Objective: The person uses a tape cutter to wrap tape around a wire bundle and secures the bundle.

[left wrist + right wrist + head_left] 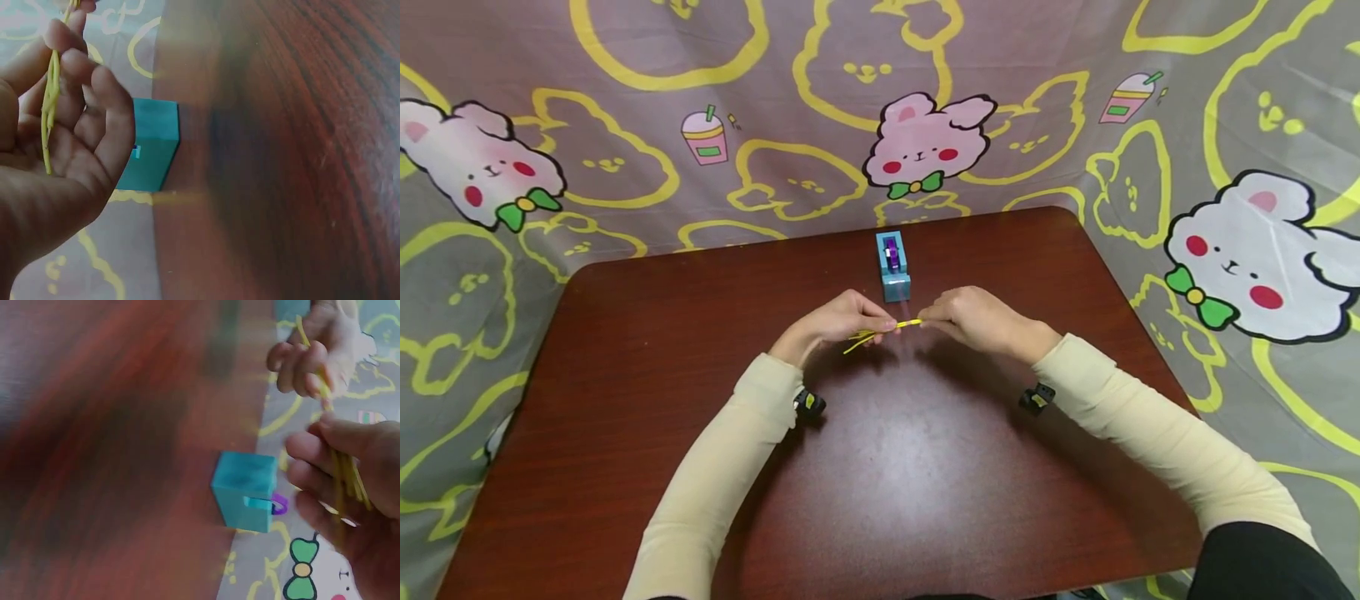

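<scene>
Both hands hold a bundle of thin yellow cords (910,322), stretched level between them above the table. My left hand (842,317) pinches it between thumb and fingers, and loose cord ends (49,115) hang across the palm. On the other side, my right hand (981,321) pinches the bundle with its fingertips; more strands (347,478) run along that palm in the right wrist view. Just beyond the hands stands a blue tape dispenser (896,288) with a purple core (892,252). Whether tape lies around the cords is too small to tell.
The dark reddish-brown table (662,392) has a glossy surface. A patterned cloth (820,150) with cartoon rabbits hangs behind it and along the sides. Dark wrist cameras (1036,398) hang below both sleeves.
</scene>
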The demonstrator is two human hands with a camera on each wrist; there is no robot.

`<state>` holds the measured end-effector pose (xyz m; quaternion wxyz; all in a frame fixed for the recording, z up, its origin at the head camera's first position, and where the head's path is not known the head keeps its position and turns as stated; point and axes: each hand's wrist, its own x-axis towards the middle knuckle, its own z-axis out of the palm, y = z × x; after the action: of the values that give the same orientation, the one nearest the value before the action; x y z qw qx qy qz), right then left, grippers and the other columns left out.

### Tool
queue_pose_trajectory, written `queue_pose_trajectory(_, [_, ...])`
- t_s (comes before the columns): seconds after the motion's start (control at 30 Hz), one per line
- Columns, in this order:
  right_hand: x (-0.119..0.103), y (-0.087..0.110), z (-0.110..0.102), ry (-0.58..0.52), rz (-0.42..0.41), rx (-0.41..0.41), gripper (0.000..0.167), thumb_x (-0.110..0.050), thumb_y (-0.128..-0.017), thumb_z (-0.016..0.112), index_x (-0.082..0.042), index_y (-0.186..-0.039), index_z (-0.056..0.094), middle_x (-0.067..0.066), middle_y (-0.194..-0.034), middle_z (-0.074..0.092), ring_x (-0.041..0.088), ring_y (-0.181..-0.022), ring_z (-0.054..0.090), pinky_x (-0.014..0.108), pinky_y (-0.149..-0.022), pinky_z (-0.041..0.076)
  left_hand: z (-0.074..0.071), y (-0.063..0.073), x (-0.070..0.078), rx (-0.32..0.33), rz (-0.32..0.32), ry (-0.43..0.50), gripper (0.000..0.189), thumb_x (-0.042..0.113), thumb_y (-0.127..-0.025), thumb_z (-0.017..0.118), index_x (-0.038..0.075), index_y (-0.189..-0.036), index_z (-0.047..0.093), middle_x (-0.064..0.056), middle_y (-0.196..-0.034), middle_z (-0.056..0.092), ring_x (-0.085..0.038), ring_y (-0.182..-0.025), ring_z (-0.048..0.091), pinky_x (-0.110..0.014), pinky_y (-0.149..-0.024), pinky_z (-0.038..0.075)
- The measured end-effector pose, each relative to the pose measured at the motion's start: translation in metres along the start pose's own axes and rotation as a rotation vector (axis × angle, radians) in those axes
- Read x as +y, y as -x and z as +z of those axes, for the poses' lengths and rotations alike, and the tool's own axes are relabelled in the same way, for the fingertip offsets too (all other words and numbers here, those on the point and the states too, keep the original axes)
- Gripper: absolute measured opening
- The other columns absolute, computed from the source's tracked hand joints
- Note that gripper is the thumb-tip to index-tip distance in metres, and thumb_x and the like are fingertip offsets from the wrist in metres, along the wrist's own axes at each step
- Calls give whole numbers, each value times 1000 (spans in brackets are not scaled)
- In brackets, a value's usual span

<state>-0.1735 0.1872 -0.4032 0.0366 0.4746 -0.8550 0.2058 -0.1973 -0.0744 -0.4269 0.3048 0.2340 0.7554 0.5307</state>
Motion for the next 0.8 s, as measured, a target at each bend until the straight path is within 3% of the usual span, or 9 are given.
queue_pose_trajectory(0.1, [5, -6, -6, -199, 80, -71, 11, -8, -92, 74, -8, -102, 80, 4, -91, 76, 17, -73, 69, 31, -64, 55, 5, 4, 4, 89, 45, -82, 23, 12, -97, 68, -8, -102, 76, -17, -69, 66, -9, -57, 47, -23, -52, 34])
queue_pose_trajectory(0.2, [15, -11, -10, -404, 167, -165, 10, -12, -94, 74, -10, -100, 80, 7, -86, 76, 27, -71, 69, 36, -63, 55, 10, 7, 4, 163, 83, -127, 20, 12, -96, 70, -6, -100, 77, -24, -72, 66, -11, -53, 42, -22, -48, 28])
queue_pose_trajectory(0.3, [30, -14, -10, -591, 279, -261, 18, -23, -97, 70, -8, -102, 79, 9, -84, 75, 38, -78, 68, 44, -69, 55, 15, 9, 2, 216, 153, -193, 18, 11, -95, 71, -5, -99, 78, -25, -76, 69, -21, -55, 50, -23, -48, 31])
queue_pose_trajectory(0.43, [52, -17, -3, -873, 459, -354, 40, -35, -104, 57, 0, -116, 73, 17, -94, 74, 39, -89, 69, 46, -83, 55, 19, 13, -1, 274, 300, -405, 13, 9, -93, 73, -1, -99, 79, -16, -79, 72, -26, -65, 61, -26, -55, 43])
queue_pose_trajectory(0.53, [66, -17, 9, -1095, 557, -414, 51, -37, -108, 46, 8, -124, 65, 23, -96, 72, 34, -90, 70, 45, -87, 55, 21, 16, -2, 324, 404, -595, 10, 9, -91, 75, 4, -97, 81, -9, -78, 72, -16, -65, 56, -29, -59, 45])
queue_pose_trajectory(0.67, [79, -18, 31, -1286, 588, -505, 58, -38, -109, 43, 15, -121, 62, 17, -84, 73, 25, -78, 70, 40, -75, 58, 23, 19, -4, 390, 504, -758, 9, 9, -88, 78, 9, -96, 82, -2, -76, 71, -11, -66, 53, -31, -63, 46])
queue_pose_trajectory(0.8, [86, -15, 49, -1422, 518, -552, 52, -38, -106, 51, 11, -107, 69, 11, -72, 71, 19, -64, 68, 31, -61, 56, 24, 20, -5, 419, 594, -846, 9, 9, -89, 78, 9, -97, 81, 0, -78, 71, -13, -70, 57, -30, -66, 49])
